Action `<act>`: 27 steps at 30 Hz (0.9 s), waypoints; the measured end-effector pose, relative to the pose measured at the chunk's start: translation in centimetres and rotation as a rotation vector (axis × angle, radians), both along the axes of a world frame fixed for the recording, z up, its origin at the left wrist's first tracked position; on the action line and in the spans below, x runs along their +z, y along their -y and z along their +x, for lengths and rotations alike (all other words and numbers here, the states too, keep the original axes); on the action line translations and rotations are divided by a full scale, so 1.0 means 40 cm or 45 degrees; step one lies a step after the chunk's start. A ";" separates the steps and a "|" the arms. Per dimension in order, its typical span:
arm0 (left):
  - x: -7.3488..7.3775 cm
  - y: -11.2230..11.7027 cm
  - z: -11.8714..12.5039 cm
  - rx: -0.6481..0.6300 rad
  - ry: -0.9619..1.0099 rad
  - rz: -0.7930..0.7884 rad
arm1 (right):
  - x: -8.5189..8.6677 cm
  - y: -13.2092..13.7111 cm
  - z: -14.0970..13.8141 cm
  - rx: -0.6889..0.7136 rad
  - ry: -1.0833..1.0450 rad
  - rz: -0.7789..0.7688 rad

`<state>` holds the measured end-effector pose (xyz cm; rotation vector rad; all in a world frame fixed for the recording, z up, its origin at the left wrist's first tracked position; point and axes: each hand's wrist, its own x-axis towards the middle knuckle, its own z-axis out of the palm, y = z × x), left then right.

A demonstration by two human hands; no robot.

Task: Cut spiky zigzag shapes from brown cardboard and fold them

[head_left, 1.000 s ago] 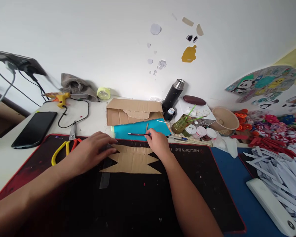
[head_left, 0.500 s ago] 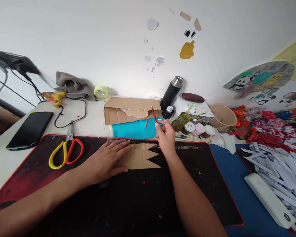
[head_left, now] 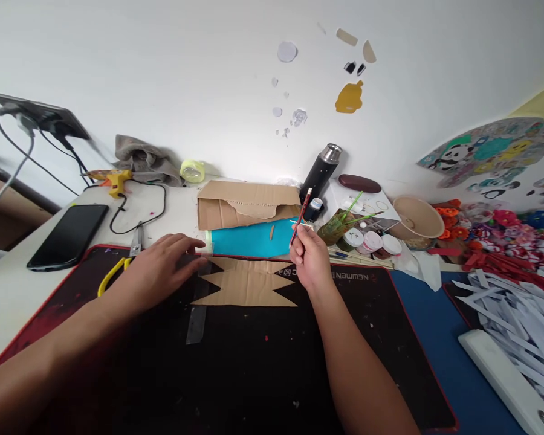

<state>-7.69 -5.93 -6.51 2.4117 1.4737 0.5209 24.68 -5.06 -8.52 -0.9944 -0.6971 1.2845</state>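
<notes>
A piece of brown cardboard (head_left: 249,287) with zigzag-cut ends lies flat on the dark desk mat (head_left: 249,374). My right hand (head_left: 312,251) grips a red pencil (head_left: 304,208), held nearly upright just beyond the cardboard's right end. My left hand (head_left: 170,263) hovers left of the cardboard, fingers apart and holding nothing. Beneath its wrist, a pair of scissors (head_left: 103,281) with a yellow handle is partly hidden. A strip of clear tape (head_left: 196,326) sits on the mat below the cardboard's left end.
Behind lie a folded cardboard sheet (head_left: 249,193) and a blue sheet (head_left: 240,240). A black phone (head_left: 68,235) and a yellow glue gun (head_left: 118,181) are at left. A black thermos (head_left: 321,169), paint jars (head_left: 372,241) and white paper strips (head_left: 517,338) occupy the right.
My left hand has lifted off the cardboard and moved left, uncovering its left zigzag end and the tape. In my right hand the pencil now leans the other way.
</notes>
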 end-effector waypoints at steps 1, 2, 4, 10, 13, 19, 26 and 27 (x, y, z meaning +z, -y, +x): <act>-0.003 0.007 -0.002 -0.013 -0.004 -0.027 | 0.001 0.001 -0.001 0.017 -0.021 -0.005; -0.007 0.015 -0.002 -0.035 -0.004 -0.054 | 0.002 0.002 -0.002 0.028 -0.039 -0.008; -0.021 0.030 0.000 -0.088 0.005 -0.100 | 0.002 0.003 -0.005 0.034 -0.063 -0.010; -0.066 0.047 0.001 -0.084 -0.009 -0.115 | 0.000 0.006 -0.011 0.022 -0.070 -0.034; -0.082 0.044 0.000 -0.092 -0.057 -0.107 | -0.003 0.007 -0.018 0.018 -0.098 -0.054; -0.099 0.043 0.011 -0.066 -0.172 -0.061 | -0.003 0.013 -0.038 0.102 -0.165 -0.099; -0.099 0.044 0.015 -0.044 -0.186 -0.079 | -0.005 0.026 -0.066 0.182 -0.024 -0.042; -0.097 0.044 0.014 -0.040 -0.186 -0.079 | -0.007 0.027 -0.070 0.194 0.008 -0.046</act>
